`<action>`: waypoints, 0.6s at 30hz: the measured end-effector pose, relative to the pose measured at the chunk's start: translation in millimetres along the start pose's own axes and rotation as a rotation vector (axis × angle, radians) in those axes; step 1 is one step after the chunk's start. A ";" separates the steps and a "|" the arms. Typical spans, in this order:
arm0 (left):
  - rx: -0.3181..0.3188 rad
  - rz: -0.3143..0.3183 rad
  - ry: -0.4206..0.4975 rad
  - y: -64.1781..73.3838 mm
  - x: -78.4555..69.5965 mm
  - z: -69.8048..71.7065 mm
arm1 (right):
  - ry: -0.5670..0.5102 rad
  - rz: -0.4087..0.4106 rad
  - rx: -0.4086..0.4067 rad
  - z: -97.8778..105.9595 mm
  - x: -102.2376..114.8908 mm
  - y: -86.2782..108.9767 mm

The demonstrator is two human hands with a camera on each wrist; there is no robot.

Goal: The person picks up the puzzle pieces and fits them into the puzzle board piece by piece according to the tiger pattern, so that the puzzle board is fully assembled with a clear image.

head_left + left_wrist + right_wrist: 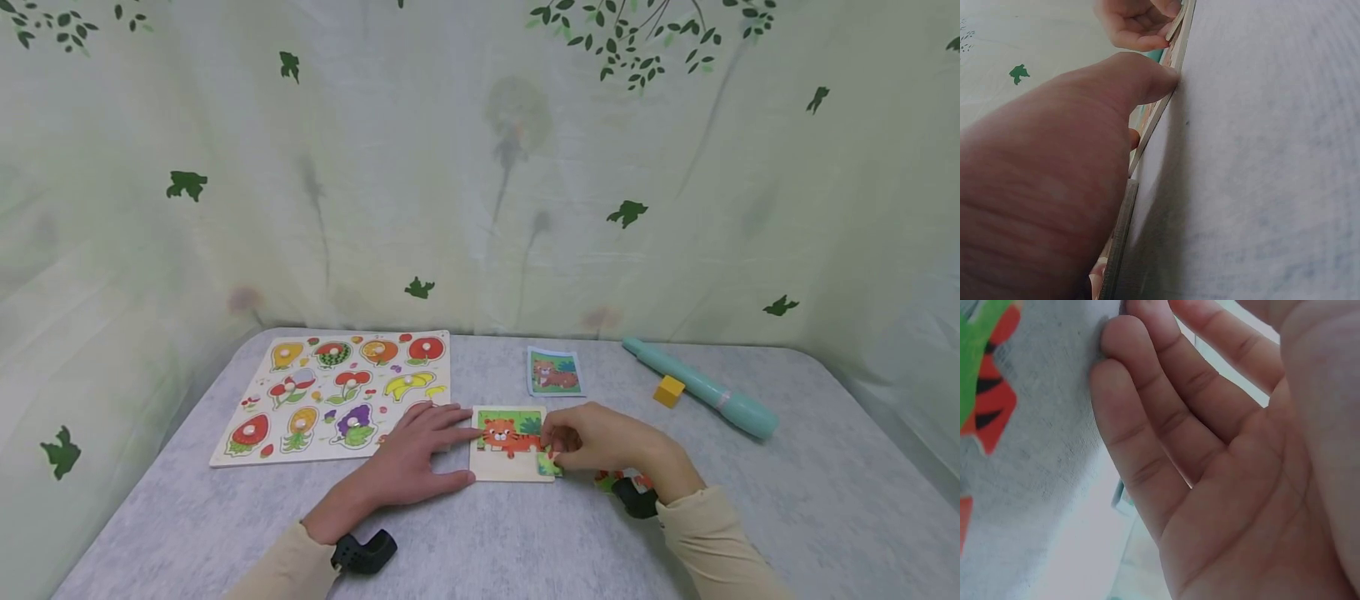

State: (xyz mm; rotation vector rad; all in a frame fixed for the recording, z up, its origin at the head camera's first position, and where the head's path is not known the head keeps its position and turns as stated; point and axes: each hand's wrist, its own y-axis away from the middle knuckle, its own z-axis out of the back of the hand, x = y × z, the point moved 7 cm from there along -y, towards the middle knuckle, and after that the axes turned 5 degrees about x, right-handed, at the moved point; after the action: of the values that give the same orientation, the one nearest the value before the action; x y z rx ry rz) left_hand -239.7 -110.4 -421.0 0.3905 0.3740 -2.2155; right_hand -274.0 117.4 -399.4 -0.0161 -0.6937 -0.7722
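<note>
While left fingers (456, 435) rest outspread against the tiger board (498, 470), right fingers (572, 459) pinch a partly hidden piece (547, 467).

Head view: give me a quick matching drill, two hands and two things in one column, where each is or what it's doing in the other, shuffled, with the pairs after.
1. left hand
2. right hand
3. yellow block
4. picture card

A. beside the teal stick
B. pinching a green puzzle piece
C. on the table, beyond the tiger puzzle tray
D. at the tray's left edge, fingers spread

Pairs: 1-D, 2-B, 3-A, 4-C
</note>
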 end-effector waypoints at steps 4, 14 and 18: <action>0.006 0.007 -0.008 -0.1 0.5 -0.1 | 0.005 0.004 -0.003 -1.7 1.2 -2.2; 0.017 0.016 -0.002 0.6 0.5 -0.1 | 0.031 0.005 -0.015 -1.4 2.1 -3.2; 0.021 0.019 0.004 0.6 0.9 -0.2 | 0.039 0.007 -0.021 -1.0 3.0 -3.2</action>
State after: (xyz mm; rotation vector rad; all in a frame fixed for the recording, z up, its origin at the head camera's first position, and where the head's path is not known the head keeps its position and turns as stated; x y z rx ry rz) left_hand -239.7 -111.3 -421.5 0.4078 0.3484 -2.2022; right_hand -274.0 113.0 -399.2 -0.0224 -0.6481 -0.7712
